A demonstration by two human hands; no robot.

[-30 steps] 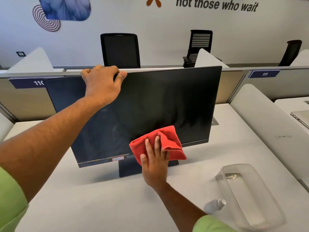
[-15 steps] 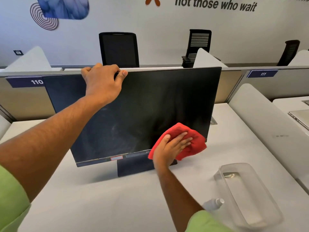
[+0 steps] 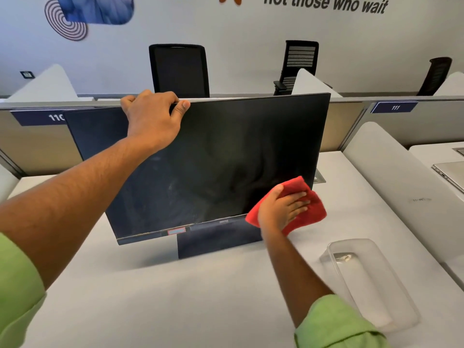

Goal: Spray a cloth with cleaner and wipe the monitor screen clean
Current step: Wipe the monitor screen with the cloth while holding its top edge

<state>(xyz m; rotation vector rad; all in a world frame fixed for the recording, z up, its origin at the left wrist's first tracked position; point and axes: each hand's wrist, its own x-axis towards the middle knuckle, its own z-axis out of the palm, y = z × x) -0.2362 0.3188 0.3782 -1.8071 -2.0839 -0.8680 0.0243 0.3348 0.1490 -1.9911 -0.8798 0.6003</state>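
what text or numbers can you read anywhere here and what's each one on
"not those who wait": wall lettering, top cut off.
"110": blue tag on the left partition, last digit partly hidden by the monitor.
"111": blue tag on the right partition.
Monitor bezel logo: too small to read.
Red-edged bezel sticker: unreadable.

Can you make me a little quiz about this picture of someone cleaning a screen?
1. What colour is the cloth?
2. True or false: the left hand grips the top edge of the monitor.
3. The cloth is at which corner of the screen: A lower right, B upper left, C upper right?

Key
1. Red.
2. True.
3. A: the right hand presses it there with fingers flat.
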